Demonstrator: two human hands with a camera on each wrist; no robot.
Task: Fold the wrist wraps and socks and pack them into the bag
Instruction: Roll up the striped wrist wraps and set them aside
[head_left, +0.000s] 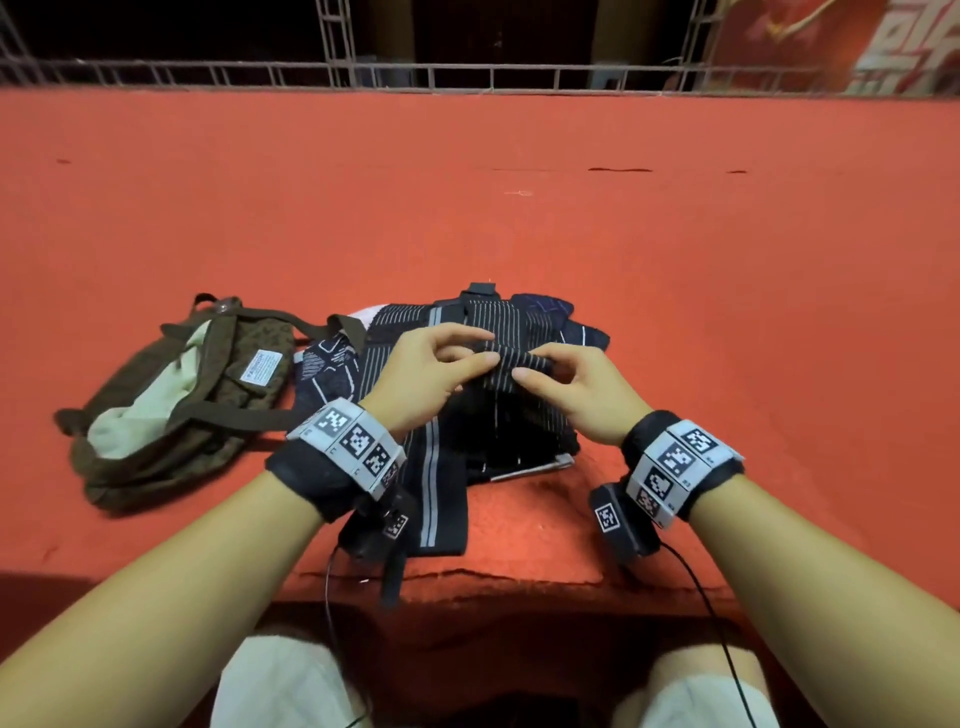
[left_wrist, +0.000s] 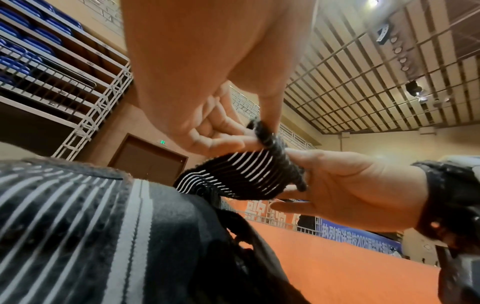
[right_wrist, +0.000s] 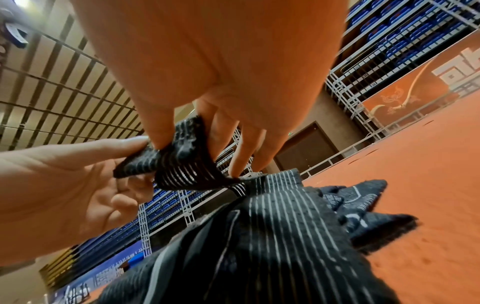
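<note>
Your knees (head_left: 291, 680) in pale shorts sit nearest, at the near edge of the red tabletop (head_left: 519, 208). Far left on it lies the brown bag (head_left: 176, 410), mouth open, pale lining showing, strap trailing right toward the dark pile (head_left: 457, 415) of striped wrist wraps and patterned socks at centre. Your left hand (head_left: 421, 369) is over that pile, thumb and forefinger pinching the left end of a black white-striped wrist wrap (head_left: 511, 358), other fingers curled loosely. Your right hand (head_left: 576, 395) pinches the same wrap's right end between thumb and forefinger, remaining fingers extended down toward the pile. Wrap is raised just above the pile, curved into a partial roll between both hands.
</note>
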